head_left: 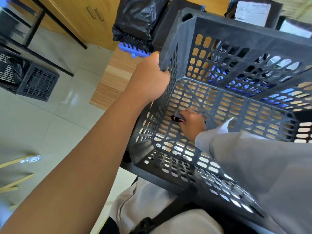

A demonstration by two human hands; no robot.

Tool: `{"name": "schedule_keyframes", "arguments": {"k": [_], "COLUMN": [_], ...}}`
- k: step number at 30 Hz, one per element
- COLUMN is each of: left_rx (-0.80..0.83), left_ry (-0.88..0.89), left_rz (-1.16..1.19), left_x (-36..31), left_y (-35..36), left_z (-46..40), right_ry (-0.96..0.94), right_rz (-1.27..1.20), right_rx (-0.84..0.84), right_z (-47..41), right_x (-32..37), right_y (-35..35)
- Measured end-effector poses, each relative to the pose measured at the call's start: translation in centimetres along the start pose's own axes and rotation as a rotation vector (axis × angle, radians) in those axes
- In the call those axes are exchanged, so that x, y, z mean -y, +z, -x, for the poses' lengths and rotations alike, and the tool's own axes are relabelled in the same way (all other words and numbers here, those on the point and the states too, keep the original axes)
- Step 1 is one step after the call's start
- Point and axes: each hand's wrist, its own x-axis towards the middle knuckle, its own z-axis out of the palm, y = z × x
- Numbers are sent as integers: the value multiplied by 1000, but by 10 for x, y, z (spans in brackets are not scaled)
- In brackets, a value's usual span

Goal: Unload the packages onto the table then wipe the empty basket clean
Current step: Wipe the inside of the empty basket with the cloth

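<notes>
An empty black perforated plastic basket [239, 29] is tilted toward me, partly over my lap and the wooden table [116, 76]. My left hand [150, 78] grips its left rim corner. My right hand [191, 123], in a grey sleeve, is deep inside the basket near the bottom left corner, holding a small dark cloth with a pink stripe [177, 119] against the basket floor. Black-wrapped packages [135, 19] lie on the table behind the basket, one with a white label [251, 12].
A blue plastic crate [133, 49] sits on the table under a black package. A second black basket [28, 78] stands on the tiled floor at left beneath a black-framed table. Wooden cabinets line the back. Wooden sticks [16, 161] lie on the floor.
</notes>
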Motion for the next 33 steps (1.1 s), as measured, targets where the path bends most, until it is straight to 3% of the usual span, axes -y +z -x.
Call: {"name": "schedule_keyframes", "arguments": {"k": [11,13,16,18,25,33], "left_rx": [-1,-1,-5,-4,-6,-6], "left_ry": [19,21,29,32,41,19], "left_rz": [0,2,1,6,32,6], "left_x": [2,2,3,4,6,4], "left_y": [2,2,1,2,3,3], "left_z": [-3,-3,-3,-3,-5,-6], "right_ry": [-102,-47,117,259,402,143], "right_rz": [-73,-135,-196,-251,-213,-119], "right_rx": [417,354,7,-122,-118,68], "right_z": [3,-9,-49,-82,-113,-43], "right_x": [2,3,6,7,19,32], "right_y": [-19,-33,-48,-49,-19,12]}}
